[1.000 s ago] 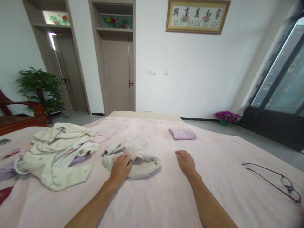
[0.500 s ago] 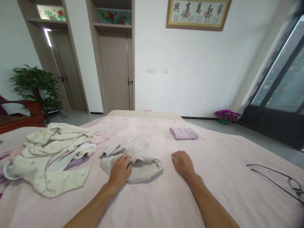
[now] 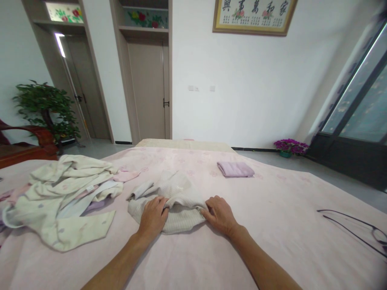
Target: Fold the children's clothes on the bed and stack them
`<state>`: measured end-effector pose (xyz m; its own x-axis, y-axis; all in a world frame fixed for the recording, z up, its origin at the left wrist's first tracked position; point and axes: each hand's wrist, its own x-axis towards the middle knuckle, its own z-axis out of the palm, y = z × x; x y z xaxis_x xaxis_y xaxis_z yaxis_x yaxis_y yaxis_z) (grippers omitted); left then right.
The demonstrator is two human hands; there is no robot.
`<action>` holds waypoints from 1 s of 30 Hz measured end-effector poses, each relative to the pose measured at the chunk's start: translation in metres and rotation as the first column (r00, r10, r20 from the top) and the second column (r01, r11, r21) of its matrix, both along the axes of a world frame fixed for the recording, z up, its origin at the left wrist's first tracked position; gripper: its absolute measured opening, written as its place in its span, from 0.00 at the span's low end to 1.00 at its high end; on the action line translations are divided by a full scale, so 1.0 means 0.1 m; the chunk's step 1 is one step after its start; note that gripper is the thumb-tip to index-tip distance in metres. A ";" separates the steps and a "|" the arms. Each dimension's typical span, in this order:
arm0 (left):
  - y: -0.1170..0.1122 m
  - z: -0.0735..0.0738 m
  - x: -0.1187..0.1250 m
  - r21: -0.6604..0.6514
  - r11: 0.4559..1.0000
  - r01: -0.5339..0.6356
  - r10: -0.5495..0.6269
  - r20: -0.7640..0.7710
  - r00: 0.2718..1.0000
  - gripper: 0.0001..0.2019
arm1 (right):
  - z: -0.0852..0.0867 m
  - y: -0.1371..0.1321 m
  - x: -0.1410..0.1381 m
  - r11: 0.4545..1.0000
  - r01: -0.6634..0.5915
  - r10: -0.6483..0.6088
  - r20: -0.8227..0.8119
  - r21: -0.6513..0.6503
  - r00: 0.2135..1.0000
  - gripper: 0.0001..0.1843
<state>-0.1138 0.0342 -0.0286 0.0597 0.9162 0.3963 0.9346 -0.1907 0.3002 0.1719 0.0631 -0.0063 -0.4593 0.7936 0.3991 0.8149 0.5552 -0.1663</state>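
A crumpled light grey ribbed garment (image 3: 181,219) lies on the pink bedspread in front of me. My left hand (image 3: 153,215) is on its left part, fingers curled into the cloth. At the garment's right edge, my right hand (image 3: 220,213) pinches the fabric between thumb and fingers. The kind of garment cannot be made out from its bunched shape. A folded lilac cloth (image 3: 236,169) rests beyond my right hand, apart from it.
To the left is a loose heap of pale patterned clothes (image 3: 69,197). Black-framed glasses (image 3: 356,225) lie on the pink bedspread (image 3: 281,233) at the right. Past the bed stand a wooden chair (image 3: 30,141), a leafy plant (image 3: 45,104) and purple flowers (image 3: 290,146).
My right hand has moved left from the bare bedspread to the grey garment's right edge and taken hold of it. My left hand has stayed in place on the cloth.
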 end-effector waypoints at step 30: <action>-0.05 0.01 0.07 0.103 0.992 -0.076 0.023 0.444 0.896 0.16 | -0.03 0.08 0.12 0.936 0.142 -0.257 -0.348 -0.322 0.902 0.20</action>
